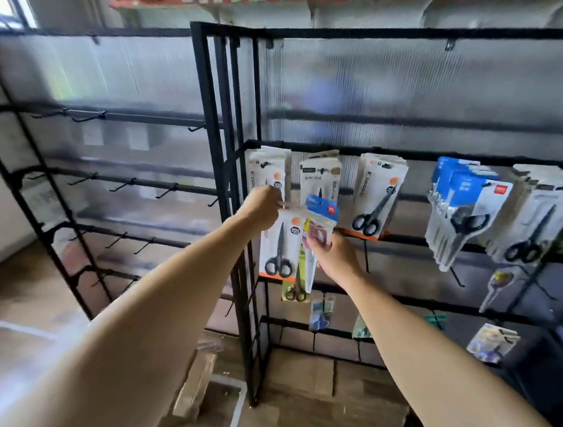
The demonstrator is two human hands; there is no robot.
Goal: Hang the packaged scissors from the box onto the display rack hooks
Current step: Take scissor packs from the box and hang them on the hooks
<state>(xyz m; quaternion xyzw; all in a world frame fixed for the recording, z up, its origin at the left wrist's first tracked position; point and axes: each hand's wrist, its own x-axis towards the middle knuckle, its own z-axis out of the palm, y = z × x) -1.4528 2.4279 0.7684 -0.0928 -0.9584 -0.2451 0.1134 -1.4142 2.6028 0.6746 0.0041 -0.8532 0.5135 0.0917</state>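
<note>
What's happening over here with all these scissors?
A person is stocking a black display rack with packaged scissors. The left hand pinches the top of a white pack of black-handled scissors near the leftmost hanging stack. The right hand grips several more packs. Other stacks already hang along the same rail.

**Readable print on the rack**

You can read "SCISSORS" running vertically on the white card scissors pack with the orange dot (pixel 378 191) and on the leftmost white pack (pixel 267 175). Other labels are too blurred for you to read.
</note>
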